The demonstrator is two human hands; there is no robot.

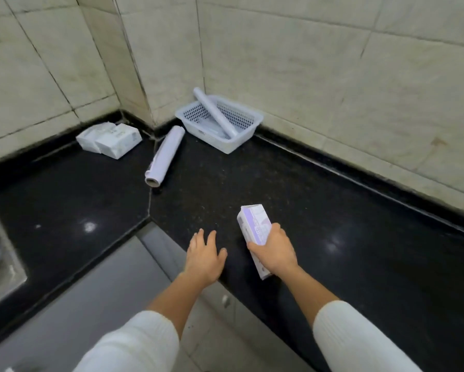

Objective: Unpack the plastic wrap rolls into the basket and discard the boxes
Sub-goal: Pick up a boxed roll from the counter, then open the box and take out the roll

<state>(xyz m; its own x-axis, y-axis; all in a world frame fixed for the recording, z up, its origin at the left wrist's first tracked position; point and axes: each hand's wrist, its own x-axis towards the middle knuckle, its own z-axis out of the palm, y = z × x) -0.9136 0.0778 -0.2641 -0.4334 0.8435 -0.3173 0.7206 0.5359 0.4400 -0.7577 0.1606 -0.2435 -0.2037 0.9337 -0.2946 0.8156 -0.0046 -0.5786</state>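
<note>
Basket: the pale perforated basket [220, 127] sits in the far corner of the black countertop [332, 224], against the tiled wall [306, 76].
In the basket: one plastic wrap roll [214, 114] leans slantwise, its upper end jutting past the rim; something pale lies beneath it, hard to make out.
Loose roll: a second roll [165, 156] lies on the counter just left of the basket.
Box: the right hand [275, 251] is clamped round a white-and-purple box [255, 232], near the counter's front edge.
Left hand: the left hand [205, 255] hovers with fingers spread, holding nothing.
Open room: bare counter stretches between the hands and the basket.
Far left: white packets [109, 139] rest by the wall.
Cut off: a metal sink [0, 259] is clipped by the frame's left edge.
</note>
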